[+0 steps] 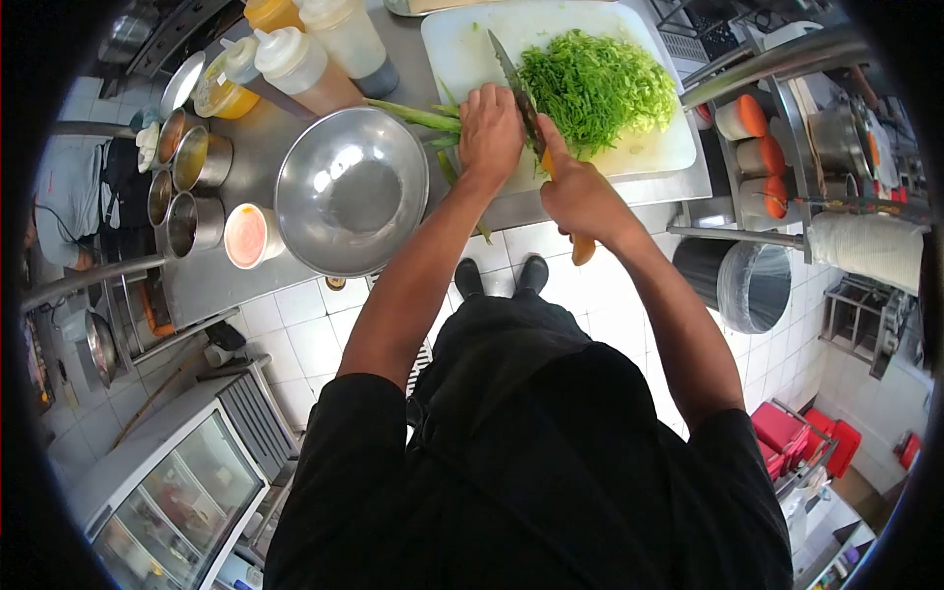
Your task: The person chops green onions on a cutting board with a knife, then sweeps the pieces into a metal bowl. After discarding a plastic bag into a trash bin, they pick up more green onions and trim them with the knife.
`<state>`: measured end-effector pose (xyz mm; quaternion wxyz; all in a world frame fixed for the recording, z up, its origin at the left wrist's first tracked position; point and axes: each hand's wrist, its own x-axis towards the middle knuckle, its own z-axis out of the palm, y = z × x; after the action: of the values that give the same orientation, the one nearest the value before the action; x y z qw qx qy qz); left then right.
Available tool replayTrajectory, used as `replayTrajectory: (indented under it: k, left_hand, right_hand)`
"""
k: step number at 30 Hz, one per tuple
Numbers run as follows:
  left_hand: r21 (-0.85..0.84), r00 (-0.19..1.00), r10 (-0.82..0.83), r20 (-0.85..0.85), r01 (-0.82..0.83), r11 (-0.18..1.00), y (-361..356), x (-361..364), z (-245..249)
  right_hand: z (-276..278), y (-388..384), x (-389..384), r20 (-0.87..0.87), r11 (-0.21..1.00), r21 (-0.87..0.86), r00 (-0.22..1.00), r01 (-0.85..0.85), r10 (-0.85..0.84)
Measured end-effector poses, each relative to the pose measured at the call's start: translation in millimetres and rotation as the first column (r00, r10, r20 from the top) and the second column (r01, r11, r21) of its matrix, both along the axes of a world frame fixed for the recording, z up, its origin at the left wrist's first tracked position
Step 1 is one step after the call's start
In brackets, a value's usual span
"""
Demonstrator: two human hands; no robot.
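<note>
Green stalks (418,116) are laid over the steel desk (202,280) and the left edge of the white cutting board (462,49), pinned under the closed left hand (490,128). An orange-handled knife (513,84) is gripped by the right hand (580,197), beside shredded greens (595,88).

Commercial kitchen: steel counter (216,280) w/ squeeze bottles (295,64), sauce tins (197,162) (white-tiled floor (305,334)).

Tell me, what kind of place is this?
Probably a restaurant kitchen: a steel counter with squeeze bottles, a row of sauce pots, and a knife shredding greens on a board.
</note>
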<state>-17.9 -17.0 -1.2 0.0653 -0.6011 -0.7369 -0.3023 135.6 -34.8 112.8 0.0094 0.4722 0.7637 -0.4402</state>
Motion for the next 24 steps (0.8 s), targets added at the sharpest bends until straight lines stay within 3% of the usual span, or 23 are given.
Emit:
replayTrajectory:
  k: [4,10,13,16,20,24]
  left_hand:
    - [0.022,0.999,0.02,0.039,-0.02,1.0,0,0,-1]
    - [0.272,0.933,-0.157,0.324,0.067,0.96,1,-17,-9]
    - [0.244,0.981,-0.158,0.112,0.127,0.961,-4,-18,-8]
    - [0.176,1.0,-0.011,0.028,0.006,0.984,-18,-7,0]
    - [0.19,0.985,-0.006,0.17,-0.027,0.981,-14,-6,-5]
    - [0.15,0.981,-0.037,0.189,0.008,0.989,-15,-9,-8]
  right_hand:
    - [-19,-6,0,0.02,0.99,0.137,0.999,-0.027,0.025]
    - [-8,-8,-3,0.084,0.988,0.139,0.995,-0.06,0.049]
    - [-11,-7,-2,0.078,0.987,0.15,0.996,-0.062,0.05]
    - [-11,-6,-2,0.075,0.989,0.144,0.997,-0.045,0.035]
    - [-6,-7,-3,0.068,0.995,0.095,0.997,-0.03,0.023]
    - [-31,-7,-3,0.043,0.982,0.184,0.998,-0.054,0.047]
